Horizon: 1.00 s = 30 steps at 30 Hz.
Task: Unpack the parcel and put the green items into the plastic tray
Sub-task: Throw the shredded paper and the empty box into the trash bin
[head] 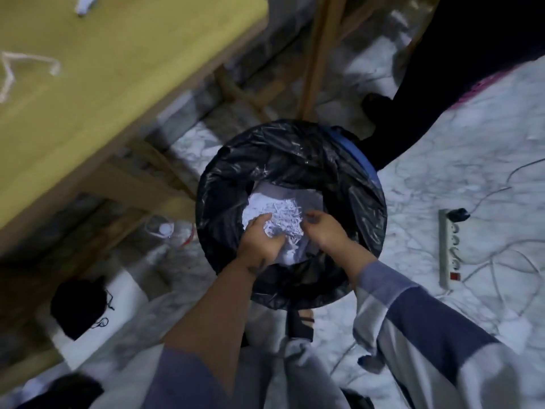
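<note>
Both my hands reach into a round bin (pixel 362 184) lined with a black plastic bag, standing on the floor. Inside lies white shredded paper (pixel 283 212) on crumpled white wrapping. My left hand (pixel 259 240) has its fingers curled around a clump of the shredded paper. My right hand (pixel 324 228) hovers just right of the pile with fingers loosely bent; I cannot tell whether it holds any shreds. No green items, parcel or plastic tray are in sight.
A yellow-topped wooden table (pixel 103 69) stands at upper left with white scraps on it. A power strip (pixel 449 249) and cables lie on the marble floor at right. A plastic bottle (pixel 171 231) lies under the table. Someone in dark clothing (pixel 442 69) stands beyond the bin.
</note>
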Each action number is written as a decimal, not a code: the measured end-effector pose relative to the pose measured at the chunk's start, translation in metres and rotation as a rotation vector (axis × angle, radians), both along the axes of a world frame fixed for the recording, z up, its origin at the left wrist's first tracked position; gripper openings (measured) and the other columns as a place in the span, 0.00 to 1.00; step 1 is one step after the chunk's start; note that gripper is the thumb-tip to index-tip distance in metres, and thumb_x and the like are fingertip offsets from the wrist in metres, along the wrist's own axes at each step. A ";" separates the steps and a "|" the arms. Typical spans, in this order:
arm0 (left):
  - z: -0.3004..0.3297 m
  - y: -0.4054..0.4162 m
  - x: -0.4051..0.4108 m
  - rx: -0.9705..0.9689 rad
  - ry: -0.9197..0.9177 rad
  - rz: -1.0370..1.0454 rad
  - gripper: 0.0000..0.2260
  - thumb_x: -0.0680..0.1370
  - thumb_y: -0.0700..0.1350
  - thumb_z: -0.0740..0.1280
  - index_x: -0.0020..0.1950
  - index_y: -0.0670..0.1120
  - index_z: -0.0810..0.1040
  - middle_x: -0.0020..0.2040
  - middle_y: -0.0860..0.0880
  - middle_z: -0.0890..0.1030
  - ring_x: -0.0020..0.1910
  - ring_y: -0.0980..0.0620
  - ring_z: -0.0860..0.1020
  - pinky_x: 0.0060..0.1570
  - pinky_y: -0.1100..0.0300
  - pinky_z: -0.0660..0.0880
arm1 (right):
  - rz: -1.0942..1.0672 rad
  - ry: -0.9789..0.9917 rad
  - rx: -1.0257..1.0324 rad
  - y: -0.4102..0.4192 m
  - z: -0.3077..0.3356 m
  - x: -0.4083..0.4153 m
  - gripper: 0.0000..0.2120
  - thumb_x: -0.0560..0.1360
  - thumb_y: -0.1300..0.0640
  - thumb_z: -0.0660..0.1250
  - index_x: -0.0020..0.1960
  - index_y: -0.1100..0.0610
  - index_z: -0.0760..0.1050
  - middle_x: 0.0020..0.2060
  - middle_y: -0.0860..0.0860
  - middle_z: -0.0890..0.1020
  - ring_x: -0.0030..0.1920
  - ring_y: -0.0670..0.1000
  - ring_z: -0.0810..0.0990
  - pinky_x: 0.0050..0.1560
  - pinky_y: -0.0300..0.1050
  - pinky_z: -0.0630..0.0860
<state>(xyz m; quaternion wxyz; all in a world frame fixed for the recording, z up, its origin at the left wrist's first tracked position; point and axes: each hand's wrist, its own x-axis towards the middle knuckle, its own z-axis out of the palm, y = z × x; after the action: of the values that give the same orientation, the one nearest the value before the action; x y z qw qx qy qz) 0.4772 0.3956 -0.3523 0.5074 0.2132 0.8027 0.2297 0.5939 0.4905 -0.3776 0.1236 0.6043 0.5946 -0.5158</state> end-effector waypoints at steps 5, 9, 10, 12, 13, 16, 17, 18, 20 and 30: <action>0.072 0.004 -0.007 0.012 0.014 -0.060 0.21 0.80 0.45 0.64 0.73 0.49 0.66 0.66 0.49 0.74 0.42 0.59 0.72 0.42 0.68 0.70 | 0.155 0.014 0.043 0.007 0.077 -0.005 0.14 0.74 0.52 0.61 0.58 0.54 0.75 0.52 0.54 0.81 0.51 0.54 0.79 0.47 0.42 0.70; 0.153 0.006 -0.016 0.055 0.090 -0.117 0.20 0.80 0.47 0.63 0.72 0.50 0.68 0.67 0.49 0.74 0.59 0.50 0.76 0.52 0.60 0.70 | 0.262 0.035 0.175 0.011 0.168 -0.012 0.19 0.76 0.56 0.61 0.67 0.55 0.71 0.64 0.56 0.77 0.63 0.56 0.76 0.58 0.43 0.70; 0.174 0.005 -0.019 0.069 0.107 -0.130 0.19 0.80 0.47 0.63 0.71 0.49 0.68 0.68 0.49 0.73 0.62 0.49 0.75 0.53 0.61 0.70 | 0.291 0.042 0.213 0.011 0.191 -0.015 0.19 0.77 0.55 0.61 0.67 0.55 0.71 0.64 0.55 0.77 0.64 0.55 0.75 0.60 0.42 0.70; 0.212 0.003 -0.027 0.100 0.147 -0.144 0.19 0.80 0.47 0.63 0.71 0.48 0.69 0.68 0.50 0.73 0.65 0.50 0.73 0.55 0.62 0.68 | 0.345 0.052 0.285 0.013 0.234 -0.023 0.18 0.77 0.55 0.61 0.67 0.55 0.72 0.63 0.54 0.78 0.64 0.55 0.75 0.60 0.42 0.70; 0.231 0.001 -0.031 0.118 0.170 -0.142 0.19 0.80 0.46 0.63 0.71 0.47 0.69 0.68 0.50 0.74 0.65 0.50 0.73 0.57 0.62 0.68 | 0.370 0.061 0.320 0.013 0.254 -0.028 0.18 0.77 0.54 0.61 0.66 0.55 0.72 0.62 0.54 0.79 0.63 0.55 0.75 0.59 0.43 0.70; 0.277 -0.007 -0.046 0.165 0.240 -0.099 0.18 0.79 0.46 0.64 0.69 0.46 0.71 0.66 0.49 0.75 0.64 0.50 0.74 0.57 0.64 0.67 | 0.424 0.103 0.397 0.013 0.304 -0.042 0.17 0.77 0.54 0.60 0.65 0.55 0.73 0.62 0.54 0.79 0.63 0.56 0.75 0.59 0.44 0.70; 0.290 -0.010 -0.053 0.176 0.270 -0.078 0.17 0.79 0.46 0.64 0.68 0.46 0.72 0.66 0.49 0.76 0.64 0.50 0.74 0.56 0.64 0.67 | 0.438 0.117 0.405 0.014 0.318 -0.048 0.18 0.77 0.54 0.60 0.66 0.55 0.72 0.62 0.54 0.78 0.63 0.56 0.75 0.59 0.44 0.70; 0.301 -0.013 -0.060 0.188 0.304 -0.057 0.17 0.79 0.46 0.64 0.68 0.46 0.72 0.66 0.48 0.76 0.64 0.50 0.74 0.56 0.64 0.67 | 0.458 0.129 0.415 0.014 0.329 -0.054 0.18 0.78 0.54 0.59 0.66 0.55 0.72 0.63 0.54 0.78 0.63 0.56 0.75 0.59 0.44 0.70; 0.323 -0.024 -0.075 0.213 0.370 -0.003 0.18 0.79 0.46 0.64 0.69 0.46 0.72 0.68 0.48 0.75 0.65 0.49 0.73 0.59 0.63 0.67 | 0.510 0.159 0.444 0.012 0.352 -0.070 0.18 0.77 0.54 0.59 0.66 0.54 0.72 0.63 0.54 0.77 0.63 0.57 0.75 0.56 0.44 0.71; 0.317 -0.084 -0.151 0.129 0.494 0.206 0.23 0.76 0.46 0.67 0.71 0.46 0.69 0.69 0.44 0.72 0.65 0.45 0.74 0.63 0.56 0.70 | 0.702 0.190 0.529 -0.011 0.364 -0.153 0.18 0.77 0.55 0.60 0.67 0.52 0.71 0.67 0.56 0.72 0.66 0.59 0.71 0.64 0.49 0.70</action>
<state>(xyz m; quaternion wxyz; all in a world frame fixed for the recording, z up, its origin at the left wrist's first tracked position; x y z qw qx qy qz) 0.3266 0.3112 -0.0357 0.2556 0.2116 0.9033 0.2718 0.4414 0.4797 -0.0133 0.0774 0.3264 0.8838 -0.3262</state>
